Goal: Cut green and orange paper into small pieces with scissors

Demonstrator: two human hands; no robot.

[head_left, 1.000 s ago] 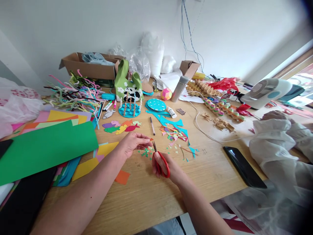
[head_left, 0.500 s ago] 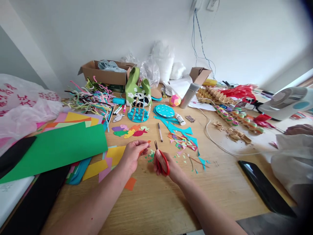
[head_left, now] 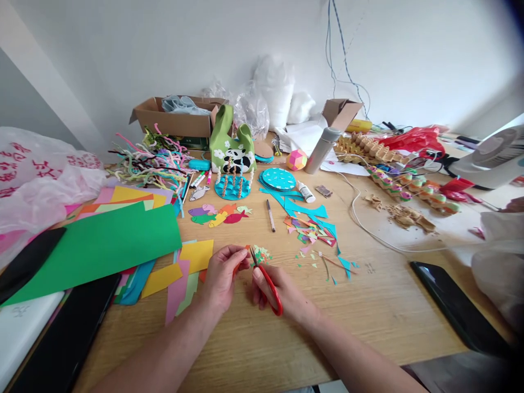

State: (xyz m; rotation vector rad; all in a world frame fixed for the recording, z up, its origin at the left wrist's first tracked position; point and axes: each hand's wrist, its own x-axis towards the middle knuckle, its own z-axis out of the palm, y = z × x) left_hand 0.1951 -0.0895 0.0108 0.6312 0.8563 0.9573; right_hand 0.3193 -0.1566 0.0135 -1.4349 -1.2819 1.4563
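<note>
1. Pale wall (head_left: 184,49) behind; wooden table (head_left: 245,349) in front, loaded with craft stuff; cardboard box (head_left: 172,121) and green panda bag (head_left: 221,139) along the back.
2. Left hand (head_left: 223,275) pinches a small orange paper piece (head_left: 247,248) between thumb and fingers, above the table's near middle.
3. Right hand (head_left: 284,286) gripped around red-handled scissors (head_left: 275,300); blades point away from the person, tips just beside the orange piece; cannot tell if touching.
4. Hands close together but apart; green paper bits (head_left: 262,256) lie just beyond the blades.
5. Paper fish (head_left: 218,220) in several colours beyond the left hand; pen (head_left: 271,215) to their right; mixed scraps (head_left: 313,233) farther right.
6. Left side: big green sheet (head_left: 123,240) over other coloured papers; yellow paper (head_left: 198,254) near the left hand.
7. Right side: black phone (head_left: 454,305) flat on the table; white fan (head_left: 493,158) behind, partly cut off.
</note>
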